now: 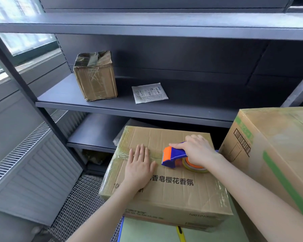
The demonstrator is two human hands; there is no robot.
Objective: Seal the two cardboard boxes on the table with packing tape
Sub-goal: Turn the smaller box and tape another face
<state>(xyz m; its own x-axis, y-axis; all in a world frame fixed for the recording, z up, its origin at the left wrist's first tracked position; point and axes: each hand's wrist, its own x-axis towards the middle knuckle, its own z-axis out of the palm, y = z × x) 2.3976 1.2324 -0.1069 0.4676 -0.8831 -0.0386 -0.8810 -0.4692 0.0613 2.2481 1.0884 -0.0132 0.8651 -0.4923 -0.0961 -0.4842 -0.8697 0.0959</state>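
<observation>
Cardboard flaps of the middle box met in a seam across its top as it stood on the pale green table. The left hand lay flat, fingers straight, over the seam near the box's left edge. The right hand gripped the blue-and-orange tape dispenser, its orange end just beside the left fingers. A taller second box crowded the right side. A yellow knife lay at the table's near edge. Behind, the grey shelf held a small taped box and a white packet.
</observation>
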